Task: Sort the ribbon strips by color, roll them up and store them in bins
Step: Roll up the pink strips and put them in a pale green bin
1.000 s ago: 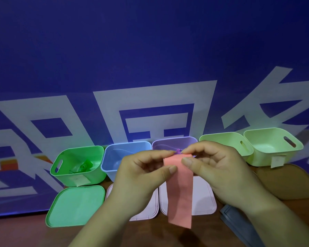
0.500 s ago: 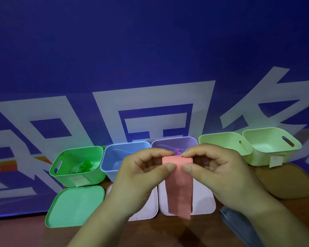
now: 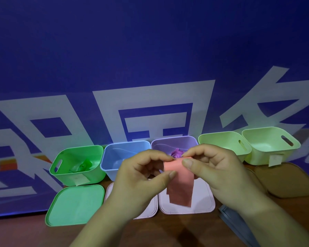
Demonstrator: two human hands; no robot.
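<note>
A pink ribbon strip point(image 3: 180, 184) hangs above the table, its top end curled into a small roll. My left hand point(image 3: 141, 179) and my right hand point(image 3: 216, 172) pinch that rolled top between thumbs and forefingers, in front of the purple bin point(image 3: 189, 142). A purple ribbon roll point(image 3: 177, 153) lies in the purple bin. A green ribbon roll point(image 3: 83, 166) lies in the green bin point(image 3: 95, 172). The blue bin point(image 3: 112, 157) stands between them.
Two light green bins point(image 3: 221, 139) point(image 3: 269, 148) stand at the right. Lids lie in front: a green lid point(image 3: 75, 205), pink lids point(image 3: 203, 202), a tan lid point(image 3: 289, 180). Grey strips point(image 3: 230, 216) lie at the lower right. A blue banner wall rises behind.
The hanging tail of the pink strip has grown shorter as both hands wind its top end into a roll. The hands stay in the same place.
</note>
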